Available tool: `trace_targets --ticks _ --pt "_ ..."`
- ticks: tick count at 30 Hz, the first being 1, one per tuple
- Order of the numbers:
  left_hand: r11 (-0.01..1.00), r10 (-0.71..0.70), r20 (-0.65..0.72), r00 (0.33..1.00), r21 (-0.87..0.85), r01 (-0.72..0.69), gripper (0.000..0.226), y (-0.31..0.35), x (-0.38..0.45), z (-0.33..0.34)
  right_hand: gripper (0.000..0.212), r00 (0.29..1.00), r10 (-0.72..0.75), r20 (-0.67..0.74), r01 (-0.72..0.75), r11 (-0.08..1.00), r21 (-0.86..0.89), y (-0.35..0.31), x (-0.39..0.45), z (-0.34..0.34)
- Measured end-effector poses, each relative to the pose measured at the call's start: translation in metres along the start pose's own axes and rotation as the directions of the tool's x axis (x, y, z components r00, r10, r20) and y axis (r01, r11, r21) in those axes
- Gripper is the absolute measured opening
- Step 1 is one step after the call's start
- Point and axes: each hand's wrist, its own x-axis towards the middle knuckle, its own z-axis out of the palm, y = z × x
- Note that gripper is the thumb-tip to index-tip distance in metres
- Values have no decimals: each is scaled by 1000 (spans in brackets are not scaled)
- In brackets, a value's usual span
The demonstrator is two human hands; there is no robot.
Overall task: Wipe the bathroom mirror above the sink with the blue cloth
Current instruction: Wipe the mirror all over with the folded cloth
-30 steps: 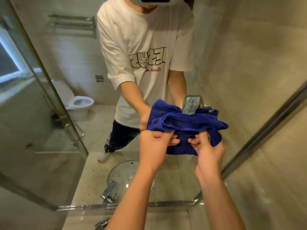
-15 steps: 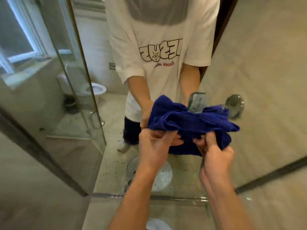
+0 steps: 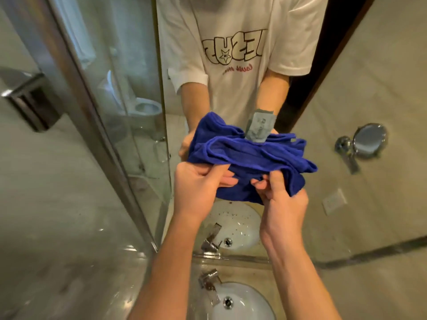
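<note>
Both hands clenched on blue cloth [image 3: 249,155]: left hand [image 3: 196,188] w/ thumb pinching lower-left edge, fingers curled under; right hand [image 3: 280,199] w/ thumb on top near lower-right fold, fingers tucked beneath. Cloth bunched, wrinkled, held up in front of mirror [image 3: 369,65], above sink [image 3: 245,303]; contact w/ glass not discernible. Lower flap hanging between the hands. In reflection: cloth's far side hidden, reflected forearms behind it, white T-shirt [image 3: 231,42] w/ reversed lettering, grey patch on one reflected wrist. Below hands: chrome faucet [image 3: 209,282] at basin's rear rim, drain [image 3: 227,302] beside it; both doubled in reflection just above mirror's bottom edge. Right side in reflection: round chrome wall mirror [image 3: 367,140] on arm, wall plate below it. Left: glass shower partition [image 3: 104,112], toilet [image 3: 143,107] seen through it, blurred.
</note>
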Motion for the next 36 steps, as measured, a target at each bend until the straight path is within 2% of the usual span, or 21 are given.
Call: trace_targets --ticks 4,8,11,13,16,20,21,25,30,36 --pt "1000 16 -67 998 -11 -17 29 -1 9 -44 13 999 36 39 -35 999 -28 20 -23 36" --pt "999 53 -169 984 9 -52 30 -1 19 -95 18 993 52 109 -48 998 -45 40 -48 77" --pt "998 70 -220 973 12 -69 28 -4 23 -116 24 997 47 64 -42 996 -77 56 -66 99" --pt "995 95 -253 963 10 -95 26 -7 23 -116 27 999 45 28 -42 995 -88 60 -70 105" --pt "992 128 -282 951 28 -125 28 -13 21 -111 31 997 38 66 -29 991 -128 61 -69 102" --pt "991 136 -287 948 37 -131 30 -22 21 -114 15 995 10 104 8 984 -181 62 -66 95" --pt "992 123 -284 951 36 -117 30 -27 19 -114 9 994 17 110 5 979 -204 65 -66 92" --pt "1000 11 -305 952 2 -11 29 -51 9 -111 8 988 113 107 -89 974 -208 81 -65 77" --pt "1000 3 -371 928 12 1 25 -55 5 -92 12 979 158 127 -135 975 -174 79 -58 71" --pt "999 -44 -345 938 -6 45 24 -55 -3 -69 8 970 178 164 -149 973 -174 66 -44 45"
